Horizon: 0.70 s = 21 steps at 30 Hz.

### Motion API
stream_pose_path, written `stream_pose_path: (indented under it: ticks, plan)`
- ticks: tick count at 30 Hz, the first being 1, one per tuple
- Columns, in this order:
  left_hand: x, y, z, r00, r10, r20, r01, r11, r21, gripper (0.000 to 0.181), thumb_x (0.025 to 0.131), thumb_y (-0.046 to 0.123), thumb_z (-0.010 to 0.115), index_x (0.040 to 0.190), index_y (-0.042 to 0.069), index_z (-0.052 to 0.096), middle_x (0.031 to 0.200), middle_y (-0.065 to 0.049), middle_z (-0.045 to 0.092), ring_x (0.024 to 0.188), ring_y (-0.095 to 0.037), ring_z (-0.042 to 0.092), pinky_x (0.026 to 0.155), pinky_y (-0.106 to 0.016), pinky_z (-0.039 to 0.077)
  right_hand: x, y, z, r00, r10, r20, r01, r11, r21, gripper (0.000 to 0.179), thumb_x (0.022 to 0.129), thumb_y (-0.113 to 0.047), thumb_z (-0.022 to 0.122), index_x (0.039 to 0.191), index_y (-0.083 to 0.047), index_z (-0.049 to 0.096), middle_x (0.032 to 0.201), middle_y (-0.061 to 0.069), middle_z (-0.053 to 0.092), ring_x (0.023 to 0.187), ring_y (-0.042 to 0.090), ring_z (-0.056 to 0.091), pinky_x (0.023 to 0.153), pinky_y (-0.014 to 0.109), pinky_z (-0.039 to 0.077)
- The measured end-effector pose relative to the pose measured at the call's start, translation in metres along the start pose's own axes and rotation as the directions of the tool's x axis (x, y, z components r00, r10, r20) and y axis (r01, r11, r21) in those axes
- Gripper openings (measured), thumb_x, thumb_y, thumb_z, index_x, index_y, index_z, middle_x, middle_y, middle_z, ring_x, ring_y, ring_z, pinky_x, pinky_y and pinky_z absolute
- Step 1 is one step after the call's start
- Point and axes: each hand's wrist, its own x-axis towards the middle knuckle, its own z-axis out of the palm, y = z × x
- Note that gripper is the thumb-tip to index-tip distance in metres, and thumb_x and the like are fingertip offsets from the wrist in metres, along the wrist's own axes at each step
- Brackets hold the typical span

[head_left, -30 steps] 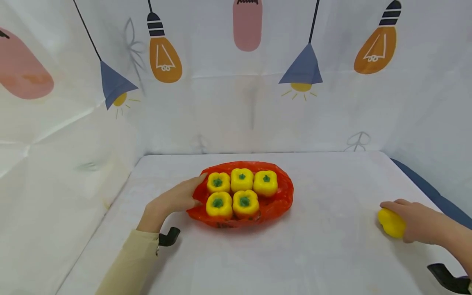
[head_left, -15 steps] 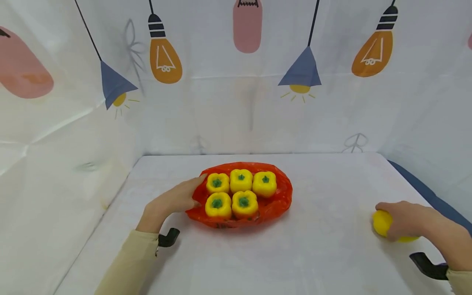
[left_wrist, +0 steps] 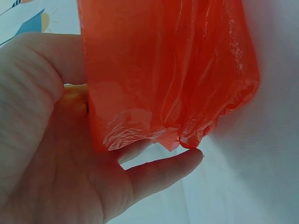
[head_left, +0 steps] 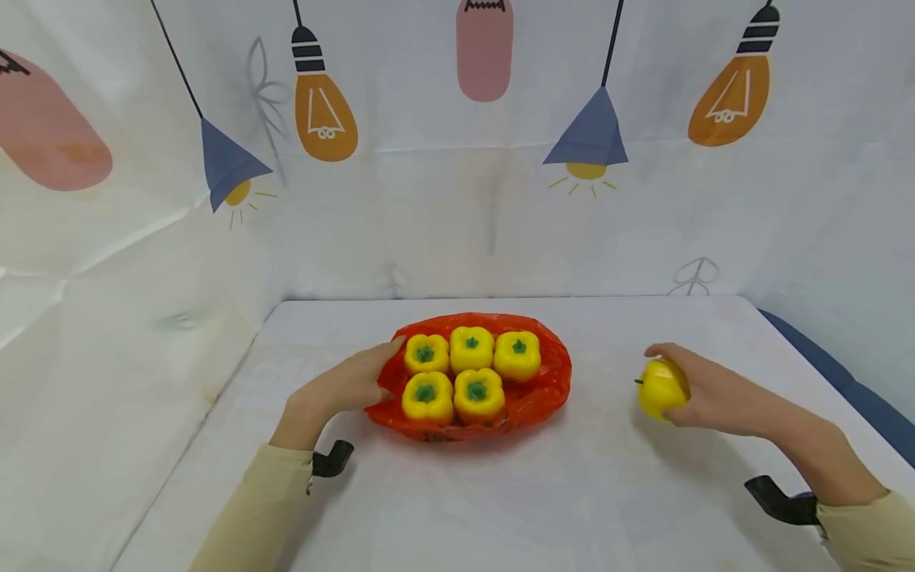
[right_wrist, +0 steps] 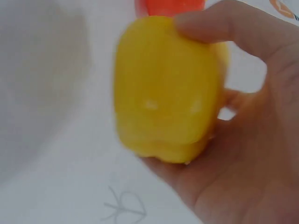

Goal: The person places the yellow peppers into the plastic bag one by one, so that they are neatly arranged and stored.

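Note:
A red plastic bag (head_left: 549,397) lies opened out in the middle of the white table, with several yellow bell peppers (head_left: 478,396) standing in it, green stems up. At its left rim, my left hand (head_left: 343,389) grips the plastic; the left wrist view shows the bag's side (left_wrist: 140,70) running between thumb and fingers. To the right of the bag, my right hand (head_left: 722,393) holds another yellow bell pepper (head_left: 659,393) over the table, its stem pointing left toward the bag. Thumb and fingers wrap that pepper's sides in the right wrist view (right_wrist: 163,88).
Behind the white table (head_left: 572,500) hangs a pale sheet (head_left: 429,206) printed with lamps and bulbs, which also covers the left side. Something dark blue (head_left: 843,381) shows beyond the table's right edge. Black mounts (head_left: 779,502) sit at both wrists.
My right hand has carried the yellow bell pepper from the table's right side leftward and up, nearer the bag. The left hand has stayed at the bag's rim.

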Motion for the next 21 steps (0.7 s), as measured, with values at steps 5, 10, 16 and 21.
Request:
stream_pose_path:
  ticks: [5, 10, 16, 21]
  plan:
    - [-0.001, 0.002, -0.001, 1.0, -0.006, -0.003, 0.006, 1.0, 0.004, 0.082, 0.088, 0.007, 0.067, 0.158, 0.013, 0.025, 0.16, -0.008, 0.037, 0.145, -0.031, 0.037, 0.116, -0.055, 0.037, 0.01, -0.02, 0.001, 0.989, -0.08, -0.123, 0.084, 0.996, 0.032, 0.072, 0.077, -0.025, 0.082, 0.139, -0.016, 0.048, 0.136, 0.009, 0.056, 0.109, 0.025, 0.052, 0.085, 0.04, 0.053]
    - [-0.001, 0.002, -0.002, 1.0, -0.003, 0.0, 0.003, 1.0, 0.018, 0.082, 0.089, 0.008, 0.067, 0.159, 0.013, 0.024, 0.16, -0.008, 0.036, 0.146, -0.031, 0.036, 0.117, -0.055, 0.036, 0.018, -0.038, 0.002, 0.984, -0.087, -0.157, 0.098, 0.993, 0.062, 0.071, 0.077, -0.03, 0.082, 0.139, -0.017, 0.049, 0.135, 0.008, 0.058, 0.112, 0.026, 0.051, 0.086, 0.044, 0.053]
    - [-0.002, 0.002, -0.005, 1.0, 0.002, -0.002, -0.002, 1.0, 0.013, 0.082, 0.089, 0.009, 0.066, 0.159, 0.012, 0.023, 0.161, -0.007, 0.034, 0.148, -0.031, 0.033, 0.12, -0.055, 0.032, 0.025, -0.06, 0.002, 0.975, -0.089, -0.202, 0.113, 0.988, 0.107, 0.071, 0.078, -0.032, 0.082, 0.138, -0.019, 0.047, 0.135, 0.006, 0.056, 0.112, 0.024, 0.048, 0.084, 0.04, 0.05]
    - [-0.001, 0.002, -0.005, 1.0, -0.003, 0.003, 0.003, 1.0, 0.012, 0.083, 0.089, 0.009, 0.067, 0.159, 0.012, 0.023, 0.161, -0.007, 0.035, 0.147, -0.031, 0.034, 0.118, -0.055, 0.034, 0.035, -0.075, 0.009, 0.964, -0.134, -0.228, 0.182, 0.962, 0.202, 0.074, 0.08, -0.023, 0.081, 0.141, -0.015, 0.04, 0.142, 0.008, 0.05, 0.125, 0.029, 0.049, 0.103, 0.057, 0.049]
